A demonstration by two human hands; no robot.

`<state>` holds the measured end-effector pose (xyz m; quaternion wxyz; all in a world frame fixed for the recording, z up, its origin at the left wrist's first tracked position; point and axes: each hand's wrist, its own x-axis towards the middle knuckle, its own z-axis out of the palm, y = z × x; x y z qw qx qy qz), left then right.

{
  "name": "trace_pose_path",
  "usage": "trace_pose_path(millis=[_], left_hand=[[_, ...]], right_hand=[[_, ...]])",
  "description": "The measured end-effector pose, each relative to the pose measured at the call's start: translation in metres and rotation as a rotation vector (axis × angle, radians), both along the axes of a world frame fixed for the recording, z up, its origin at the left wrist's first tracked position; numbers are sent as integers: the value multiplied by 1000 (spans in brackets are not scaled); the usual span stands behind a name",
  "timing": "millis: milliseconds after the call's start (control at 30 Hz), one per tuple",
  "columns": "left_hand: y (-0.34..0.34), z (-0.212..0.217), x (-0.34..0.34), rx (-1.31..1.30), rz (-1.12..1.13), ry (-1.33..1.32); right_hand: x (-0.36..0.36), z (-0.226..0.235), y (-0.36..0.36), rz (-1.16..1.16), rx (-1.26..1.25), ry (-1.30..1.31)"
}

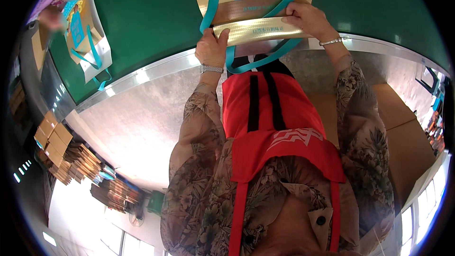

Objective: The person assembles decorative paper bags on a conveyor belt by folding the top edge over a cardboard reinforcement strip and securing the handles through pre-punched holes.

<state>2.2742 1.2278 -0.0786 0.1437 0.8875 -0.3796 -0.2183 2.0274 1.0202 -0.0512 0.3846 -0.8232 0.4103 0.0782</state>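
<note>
A gold and teal gift bag point(215, 12) with teal ribbon handles lies at the near edge of the green table, its far end cut off by the picture's top. My left hand point(211, 47) grips the left end of the bag's gold top flap point(260, 29), thumb on top. At the flap's right end, my right hand point(310, 20) pinches it between thumb and fingers. One teal ribbon handle point(265, 62) hangs over the table edge below the flap; the other point(283, 3) lies across the bag. The undersides of my fingers are hidden.
The green table point(147, 24) has a metal edge point(156, 66). Another gift bag point(90, 38) stands at the far left, next to a co-worker's blurred hand point(51, 18). Stacked flat cardboard point(83, 159) is at the lower left, and a large cardboard box point(403, 128) stands at my right.
</note>
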Motion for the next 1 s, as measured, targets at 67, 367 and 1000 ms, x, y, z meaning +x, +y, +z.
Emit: trace_pose_path(millis=[67, 367, 1000], left_hand=[[4, -3, -5, -31, 36, -18], [13, 15, -39, -287, -194, -342], [9, 12, -66, -49, -716, -60]], right_hand=[[-2, -2, 1, 28, -23, 81], [-14, -20, 6, 33, 50, 85], [-11, -15, 22, 16, 37, 59]])
